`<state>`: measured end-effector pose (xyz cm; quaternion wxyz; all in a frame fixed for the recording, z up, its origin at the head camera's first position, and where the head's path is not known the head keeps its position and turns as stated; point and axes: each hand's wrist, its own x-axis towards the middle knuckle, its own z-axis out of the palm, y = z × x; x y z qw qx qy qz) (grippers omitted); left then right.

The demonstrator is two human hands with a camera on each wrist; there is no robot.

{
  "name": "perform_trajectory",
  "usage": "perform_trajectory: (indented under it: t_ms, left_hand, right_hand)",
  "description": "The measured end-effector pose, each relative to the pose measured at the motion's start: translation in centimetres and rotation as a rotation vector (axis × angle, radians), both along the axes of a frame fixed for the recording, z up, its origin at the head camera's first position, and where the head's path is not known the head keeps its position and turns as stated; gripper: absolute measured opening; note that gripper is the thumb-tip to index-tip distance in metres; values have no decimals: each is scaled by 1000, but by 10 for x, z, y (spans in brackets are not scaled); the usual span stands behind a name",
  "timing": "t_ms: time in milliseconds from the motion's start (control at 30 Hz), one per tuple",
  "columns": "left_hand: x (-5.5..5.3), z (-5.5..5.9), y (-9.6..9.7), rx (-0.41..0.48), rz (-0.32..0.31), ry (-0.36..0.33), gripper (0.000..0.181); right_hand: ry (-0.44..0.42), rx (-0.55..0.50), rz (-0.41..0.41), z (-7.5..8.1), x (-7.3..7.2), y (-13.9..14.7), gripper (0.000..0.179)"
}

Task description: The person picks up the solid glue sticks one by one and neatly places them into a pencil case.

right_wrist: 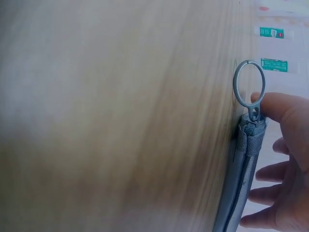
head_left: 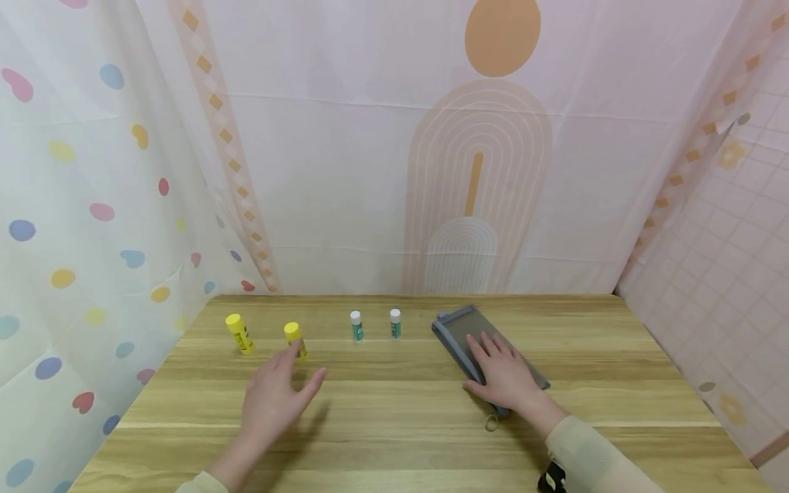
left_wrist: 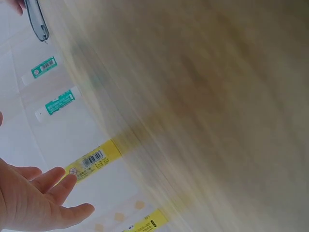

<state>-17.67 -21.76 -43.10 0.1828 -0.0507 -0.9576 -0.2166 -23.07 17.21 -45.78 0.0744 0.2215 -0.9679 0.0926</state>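
My left hand [head_left: 274, 397] reaches with extended fingers and thumb apart towards the nearer yellow glue stick [head_left: 293, 333], its fingertips overlapping the stick in the head view. Another yellow glue stick [head_left: 239, 334] stands to the left of it. Two smaller green-and-white glue sticks, one left [head_left: 357, 327] and one right [head_left: 396, 324], stand upright in the middle. On the right, my right hand [head_left: 502, 373] lies with spread fingers over a grey zip pouch [head_left: 456, 329]. A metal ring [right_wrist: 235, 82] hangs from the pouch's near end, close to the thumb.
Everything is on a wood-grain table [head_left: 394, 431]. Patterned curtains rise behind it, with a dotted one [head_left: 92, 171] at the left and a checked one [head_left: 727, 274] at the right. A small black item [head_left: 552, 477] shows at the right wrist.
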Motion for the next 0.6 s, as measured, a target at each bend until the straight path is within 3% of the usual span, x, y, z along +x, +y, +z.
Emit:
perform_trajectory:
  t_ms: [600]
  left_hand:
    - [1,-2,-5,6,12,22,74]
  right_hand:
    - [-66,-49,0,-2,0,-2,61]
